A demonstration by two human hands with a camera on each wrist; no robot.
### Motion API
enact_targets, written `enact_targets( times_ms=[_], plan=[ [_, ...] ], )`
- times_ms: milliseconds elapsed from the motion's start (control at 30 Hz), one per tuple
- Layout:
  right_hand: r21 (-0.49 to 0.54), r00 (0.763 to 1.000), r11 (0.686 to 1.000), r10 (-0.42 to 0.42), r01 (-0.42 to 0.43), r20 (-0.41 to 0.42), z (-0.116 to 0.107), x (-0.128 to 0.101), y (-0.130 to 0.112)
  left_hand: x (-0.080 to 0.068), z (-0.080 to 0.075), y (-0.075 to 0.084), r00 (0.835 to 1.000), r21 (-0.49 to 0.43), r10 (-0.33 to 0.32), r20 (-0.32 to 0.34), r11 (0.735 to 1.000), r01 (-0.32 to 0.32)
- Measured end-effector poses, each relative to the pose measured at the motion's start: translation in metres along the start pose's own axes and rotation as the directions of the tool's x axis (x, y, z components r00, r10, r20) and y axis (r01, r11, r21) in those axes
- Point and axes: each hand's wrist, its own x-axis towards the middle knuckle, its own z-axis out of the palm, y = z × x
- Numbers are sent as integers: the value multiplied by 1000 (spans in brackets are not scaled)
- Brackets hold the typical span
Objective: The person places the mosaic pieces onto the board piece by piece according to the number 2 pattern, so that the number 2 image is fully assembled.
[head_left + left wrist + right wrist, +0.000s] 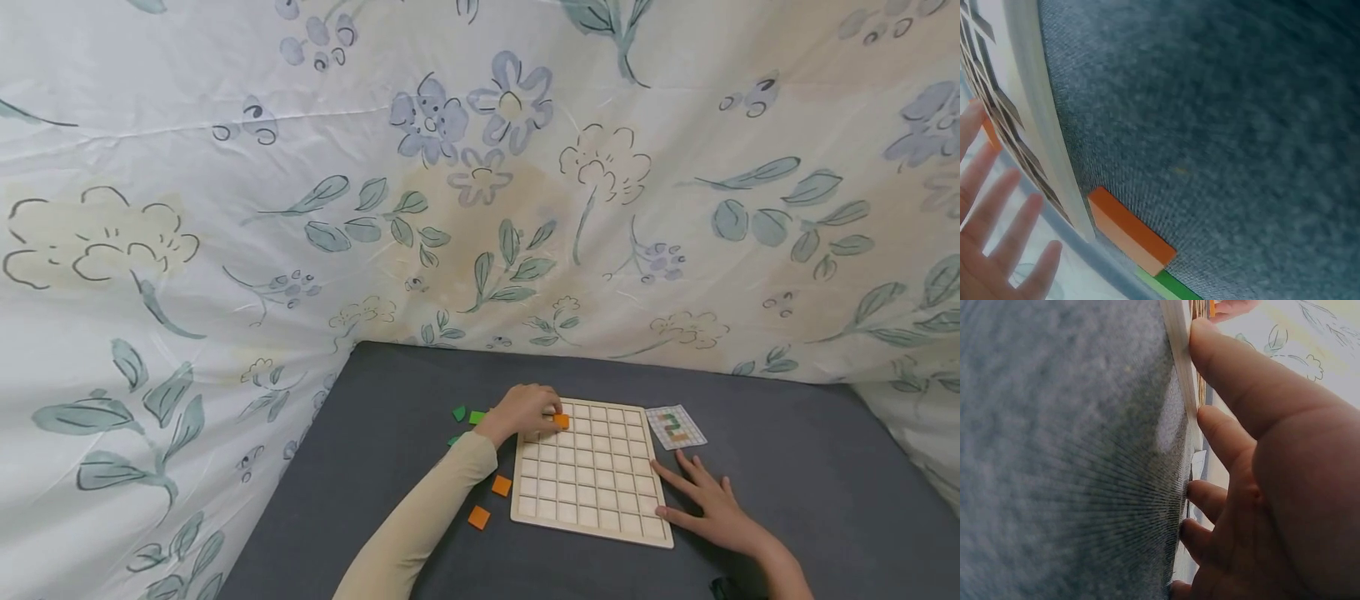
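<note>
A pale wooden grid board point(600, 479) lies on the dark cloth-covered table. My left hand point(522, 408) reaches over its far left corner, pinching a small orange square tile point(561, 421) between thumb and finger, right at the grid cells. From the left wrist view, the tile point(991, 133) shows at the fingertips, while the other fingers of the left hand point(997, 231) are spread. At the board's right side, my right hand point(708, 504) rests with fingers spread. Its thumb and index fingertip point(1205, 414) touch the board's edge point(1179, 344) in the right wrist view.
Two orange tiles point(502, 485) point(479, 517) lie left of the board. Several green pieces point(459, 413) sit beyond them, partly behind the left forearm. A printed pattern card point(677, 427) lies by the board's far right corner. A floral cloth point(480, 208) hangs behind the table.
</note>
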Motion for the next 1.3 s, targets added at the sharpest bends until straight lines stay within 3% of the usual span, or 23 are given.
enact_targets(
  times_ms=[433, 1300],
  plan=[
    [7, 1000, 1000, 10, -10, 3, 0, 0, 2, 6, 1, 2, 1000, 35, 9, 25, 999, -10],
    [26, 1000, 1000, 11, -12, 11, 1, -1, 2, 5, 4, 0, 999, -74, -21, 25, 997, 22]
  ],
)
